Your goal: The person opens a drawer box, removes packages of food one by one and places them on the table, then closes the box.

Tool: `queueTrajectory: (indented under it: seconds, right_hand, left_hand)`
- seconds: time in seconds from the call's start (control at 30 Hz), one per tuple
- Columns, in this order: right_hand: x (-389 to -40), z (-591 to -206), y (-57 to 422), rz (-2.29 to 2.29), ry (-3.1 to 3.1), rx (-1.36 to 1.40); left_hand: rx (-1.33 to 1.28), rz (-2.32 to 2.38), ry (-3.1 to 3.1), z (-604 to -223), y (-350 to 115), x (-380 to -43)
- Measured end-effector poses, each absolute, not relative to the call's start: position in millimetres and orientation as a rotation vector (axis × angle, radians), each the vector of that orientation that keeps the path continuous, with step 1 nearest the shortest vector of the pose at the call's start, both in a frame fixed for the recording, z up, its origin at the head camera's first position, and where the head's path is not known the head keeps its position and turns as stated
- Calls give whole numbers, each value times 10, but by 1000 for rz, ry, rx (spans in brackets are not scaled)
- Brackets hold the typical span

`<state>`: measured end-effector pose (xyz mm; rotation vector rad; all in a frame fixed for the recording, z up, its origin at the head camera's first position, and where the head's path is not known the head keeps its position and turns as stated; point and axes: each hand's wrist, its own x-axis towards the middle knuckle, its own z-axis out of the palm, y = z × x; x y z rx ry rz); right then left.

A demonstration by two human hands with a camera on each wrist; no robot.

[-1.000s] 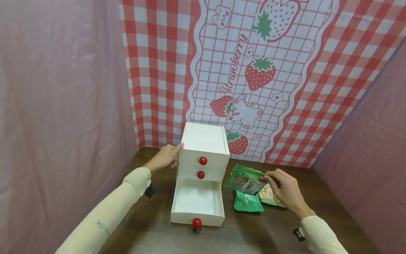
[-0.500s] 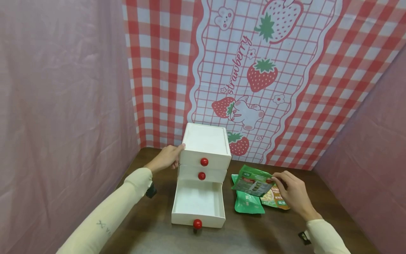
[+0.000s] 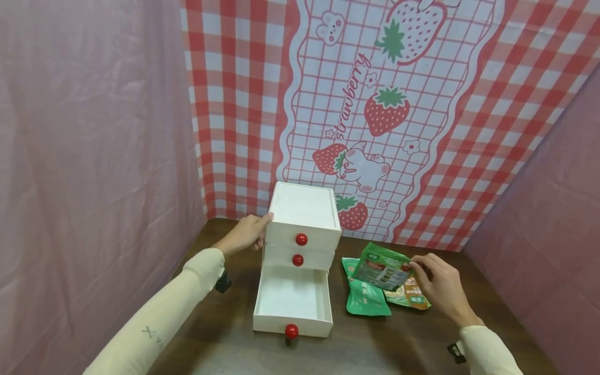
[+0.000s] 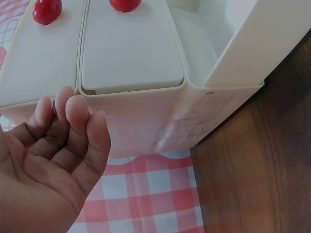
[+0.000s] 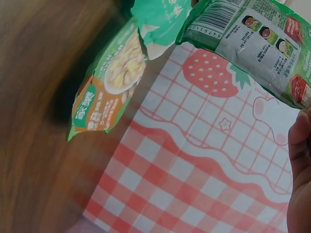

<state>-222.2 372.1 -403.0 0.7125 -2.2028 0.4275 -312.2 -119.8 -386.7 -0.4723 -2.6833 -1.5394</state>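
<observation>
My left hand [image 3: 246,233] touches the left side of a white drawer unit [image 3: 304,205], one digit at its upper edge. In the left wrist view its loosely curled fingers [image 4: 75,109] lie along the unit's front side edge. The bottom drawer [image 3: 294,297] is pulled out and bare inside; the two drawers above it are pushed in. My right hand [image 3: 442,285] pinches the right edge of a green food packet [image 3: 382,266], held tilted over other packets. Its printed side, with a barcode and small dish pictures, shows in the right wrist view.
Beneath the held packet lie plain green pouches [image 3: 367,300] and a green-and-orange food packet [image 3: 412,296] picturing a bowl. Red round knobs [image 3: 291,331] stick out from the drawers. A red-checked strawberry cloth [image 3: 384,156] hangs behind; pink cloth walls [image 3: 94,156] flank the brown table [image 3: 220,323].
My right hand has moved right with the green food packet, away from the drawer unit, uncovering more of the pouches beneath. The left hand has stayed at the unit's side.
</observation>
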Motion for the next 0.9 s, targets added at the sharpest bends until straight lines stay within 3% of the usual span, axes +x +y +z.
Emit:
queueTrajectory:
  seconds: [0.9]
  right_hand:
    - [-2257,-4101,4040,390,-2197,588]
  left_hand:
    - [-493,-1554,-2672,-3868,-1222,-3124]
